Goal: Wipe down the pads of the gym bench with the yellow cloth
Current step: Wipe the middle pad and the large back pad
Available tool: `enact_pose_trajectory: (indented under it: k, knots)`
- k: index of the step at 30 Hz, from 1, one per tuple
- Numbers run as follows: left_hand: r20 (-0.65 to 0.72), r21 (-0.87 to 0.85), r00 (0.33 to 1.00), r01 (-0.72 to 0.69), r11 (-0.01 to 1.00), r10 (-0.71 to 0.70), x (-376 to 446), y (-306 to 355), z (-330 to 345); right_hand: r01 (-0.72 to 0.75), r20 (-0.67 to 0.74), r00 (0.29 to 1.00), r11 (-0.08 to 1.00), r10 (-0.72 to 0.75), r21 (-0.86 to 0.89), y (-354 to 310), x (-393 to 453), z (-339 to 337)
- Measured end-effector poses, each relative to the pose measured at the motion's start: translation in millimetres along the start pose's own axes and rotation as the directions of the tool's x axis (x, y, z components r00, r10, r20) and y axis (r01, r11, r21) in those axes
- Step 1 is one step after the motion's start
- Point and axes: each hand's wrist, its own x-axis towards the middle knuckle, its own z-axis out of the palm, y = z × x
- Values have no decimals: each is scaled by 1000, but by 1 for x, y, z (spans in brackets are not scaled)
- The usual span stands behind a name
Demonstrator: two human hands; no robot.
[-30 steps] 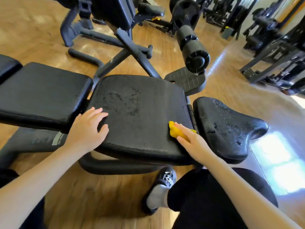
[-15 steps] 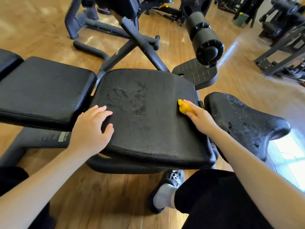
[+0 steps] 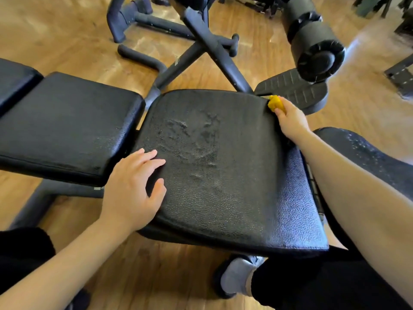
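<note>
Now: cloth at the far right corner, unwiped pad lying to its left

Right now the right hand (image 3: pixel 290 121) is grasping the bunched yellow cloth (image 3: pixel 276 103) and pressing it onto the far right corner of the middle pad (image 3: pixel 223 175). The left hand (image 3: pixel 131 189) is lying released, fingers spread, flat on that pad's near left edge, seemingly steadying it. From the cloth, almost all of the pad is stretching away to the left and toward the person, with blotchy wet marks sitting around its centre, between the two hands. The pad's long run is going from the far edge to the near edge, so the coming stroke probably needs to be pulling back along it or sweeping leftward. The right hand is the one on the cloth; the left is well apart from it. A second pad (image 3: pixel 67 126) is waiting just beside, left of the gap, and a spotted seat pad (image 3: pixel 368 153) is lying to the right, beyond the right forearm.
</note>
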Motion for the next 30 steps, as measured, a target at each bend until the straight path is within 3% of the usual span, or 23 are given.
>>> enact_pose_trajectory:
  k: [11,19,30]
  knots:
    - [-14,8,999,-31,999,31,-3,-1,-1,-13,134,991,999,17,-33,1,-119,-21]
    - [85,40,995,-50,998,46,-2,-4,-3,-78,216,974,996,69,38,-9,-234,-47]
    - [161,52,986,-41,998,32,-15,-8,-8,-62,-22,998,991,65,120,-42,-291,-43]
